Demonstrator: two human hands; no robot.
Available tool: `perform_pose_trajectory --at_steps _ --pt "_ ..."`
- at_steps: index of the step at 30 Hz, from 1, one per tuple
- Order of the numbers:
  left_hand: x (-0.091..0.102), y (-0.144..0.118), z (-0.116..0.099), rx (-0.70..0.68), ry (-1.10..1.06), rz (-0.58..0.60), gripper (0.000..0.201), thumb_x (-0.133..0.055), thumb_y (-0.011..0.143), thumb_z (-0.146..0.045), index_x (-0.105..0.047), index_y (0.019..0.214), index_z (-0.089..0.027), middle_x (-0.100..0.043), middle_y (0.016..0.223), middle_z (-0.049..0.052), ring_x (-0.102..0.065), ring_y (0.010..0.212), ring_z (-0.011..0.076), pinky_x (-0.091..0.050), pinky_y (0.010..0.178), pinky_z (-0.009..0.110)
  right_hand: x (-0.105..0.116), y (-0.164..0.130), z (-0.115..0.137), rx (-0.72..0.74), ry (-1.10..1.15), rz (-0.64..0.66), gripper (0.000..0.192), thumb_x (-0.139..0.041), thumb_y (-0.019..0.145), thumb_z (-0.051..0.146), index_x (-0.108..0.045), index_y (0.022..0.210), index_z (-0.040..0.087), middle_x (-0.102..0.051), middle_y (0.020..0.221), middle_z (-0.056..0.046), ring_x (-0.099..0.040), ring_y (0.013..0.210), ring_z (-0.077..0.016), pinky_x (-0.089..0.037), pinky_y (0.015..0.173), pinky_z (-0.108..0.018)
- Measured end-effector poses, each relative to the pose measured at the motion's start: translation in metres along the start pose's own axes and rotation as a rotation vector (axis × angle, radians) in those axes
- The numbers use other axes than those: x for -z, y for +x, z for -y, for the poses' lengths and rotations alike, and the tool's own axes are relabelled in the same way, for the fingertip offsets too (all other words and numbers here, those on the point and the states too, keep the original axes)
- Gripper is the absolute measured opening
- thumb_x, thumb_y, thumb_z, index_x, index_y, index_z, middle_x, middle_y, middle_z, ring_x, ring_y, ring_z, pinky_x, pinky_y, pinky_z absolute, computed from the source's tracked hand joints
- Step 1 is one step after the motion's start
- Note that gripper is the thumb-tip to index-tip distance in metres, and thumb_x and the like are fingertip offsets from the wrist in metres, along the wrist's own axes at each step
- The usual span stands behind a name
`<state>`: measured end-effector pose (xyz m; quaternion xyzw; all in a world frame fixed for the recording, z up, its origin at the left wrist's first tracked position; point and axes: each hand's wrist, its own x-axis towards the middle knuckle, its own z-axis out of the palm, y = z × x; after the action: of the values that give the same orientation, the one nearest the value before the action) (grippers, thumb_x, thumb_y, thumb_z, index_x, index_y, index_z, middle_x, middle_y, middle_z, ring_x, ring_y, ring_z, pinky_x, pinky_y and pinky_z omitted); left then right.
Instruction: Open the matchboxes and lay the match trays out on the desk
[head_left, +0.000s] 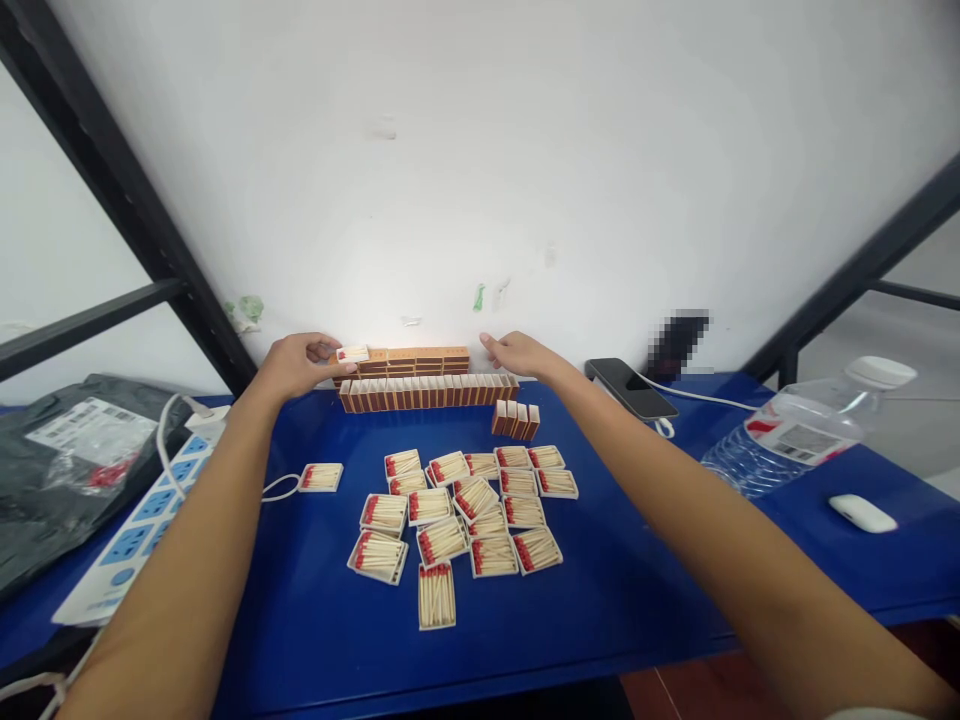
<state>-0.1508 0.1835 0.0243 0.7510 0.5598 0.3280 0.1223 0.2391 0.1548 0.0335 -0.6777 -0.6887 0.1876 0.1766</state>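
Note:
My left hand (298,362) is at the left end of a stack of closed matchboxes (420,358) against the wall. Thumb and fingers close around a small white matchbox tray (352,353) of red-tipped matches at the stack's top. Past the stack's right end, my right hand (514,353) has its thumb apart from its bent fingers, with nothing visible in it. In front of the stack runs a long row of matchbox sleeves (427,394) standing on edge. Several more upright boxes (515,420) form a short row to the right.
Many match-filled trays (442,540) lie spread on the blue table (300,620), some overlapping. One tray (321,477) lies apart by a white cable. A power strip (146,510) and dark plastic bag (67,480) are left; a phone (631,388), bottle (810,425) and white case (862,513) right.

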Motion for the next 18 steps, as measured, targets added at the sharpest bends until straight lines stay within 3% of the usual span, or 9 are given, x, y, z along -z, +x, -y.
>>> perform_pose_trajectory --at_steps 4,9,13,18 --pt "0.004 0.005 0.004 0.009 -0.008 -0.001 0.068 -0.082 0.059 -0.074 -0.081 0.099 -0.019 -0.074 0.088 0.008 -0.066 0.085 0.0247 -0.050 0.076 0.033 0.001 -0.002 0.000 -0.005 0.005 -0.016 0.077 -0.029 0.106 0.070 -0.078 0.101 0.010 -0.075 0.120 -0.024 -0.071 0.112 -0.0346 -0.051 0.099 -0.042" --pt "0.035 -0.008 0.010 0.004 0.021 0.015 0.065 -0.084 0.058 -0.072 -0.083 0.100 -0.022 -0.071 0.084 0.005 -0.064 0.080 0.0217 -0.048 0.073 0.031 0.005 -0.006 -0.001 0.006 0.007 -0.073 0.074 -0.031 0.105 0.071 -0.077 0.094 0.014 -0.077 0.109 -0.021 -0.071 0.104 -0.0333 -0.050 0.096 -0.042" --pt "0.045 -0.051 0.014 0.112 0.039 0.192 0.068 -0.088 0.052 -0.071 -0.084 0.101 -0.024 -0.066 0.075 0.001 -0.057 0.068 0.0179 -0.045 0.065 0.030 0.008 -0.006 0.000 0.027 0.013 -0.094 0.071 -0.034 0.105 0.071 -0.076 0.093 0.015 -0.078 0.104 -0.020 -0.071 0.104 -0.0326 -0.049 0.096 -0.042" --pt "0.030 -0.090 0.016 0.126 0.038 0.454 0.062 -0.087 0.056 -0.068 -0.085 0.100 -0.024 -0.078 0.099 0.007 -0.069 0.101 0.0297 -0.054 0.089 0.038 0.001 0.000 0.003 -0.019 0.019 -0.073 0.068 -0.039 0.104 0.070 -0.075 0.089 0.014 -0.078 0.099 -0.020 -0.072 0.101 -0.0337 -0.050 0.095 -0.042"
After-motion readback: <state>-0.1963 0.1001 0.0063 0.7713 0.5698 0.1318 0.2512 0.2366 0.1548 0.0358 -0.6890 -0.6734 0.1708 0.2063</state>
